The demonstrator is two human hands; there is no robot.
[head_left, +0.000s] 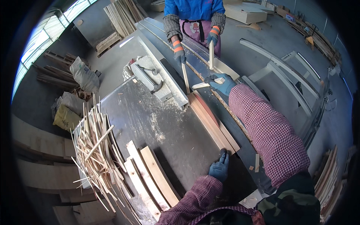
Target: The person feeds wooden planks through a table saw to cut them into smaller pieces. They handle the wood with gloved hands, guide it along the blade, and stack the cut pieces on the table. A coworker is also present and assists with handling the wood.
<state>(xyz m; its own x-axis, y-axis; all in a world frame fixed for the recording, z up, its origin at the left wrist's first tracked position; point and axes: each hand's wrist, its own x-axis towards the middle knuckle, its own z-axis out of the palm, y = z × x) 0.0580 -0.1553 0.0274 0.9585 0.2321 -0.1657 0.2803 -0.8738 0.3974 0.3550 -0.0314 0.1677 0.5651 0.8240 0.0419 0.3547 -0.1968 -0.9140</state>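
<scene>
A wooden board (pixel 206 122) lies on the table saw's dark top (pixel 140 112), beside the metal rip fence (pixel 166 73), with a red riving guard or blade cover (pixel 206 109) rising along it. Fingertips of my left hand (pixel 219 168), in a blue-grey glove, rest at the board's near end; nothing is gripped in it. My right hand (pixel 223 83), gloved alike, is closed on a light wooden stick (pixel 201 85) beyond the board's far end. A co-worker's gloved hand (pixel 179 53) holds a thin wood strip (pixel 185 77) by the fence; the other (pixel 213 36) holds another strip (pixel 211 54).
Several wooden boards (pixel 160 174) lie on the near left of the table, beside a heap of thin offcut strips (pixel 98 152). A co-worker in blue (pixel 194 9) stands across the table. A metal frame (pixel 281 76) stands at the right, and a sack (pixel 84 74) at the left.
</scene>
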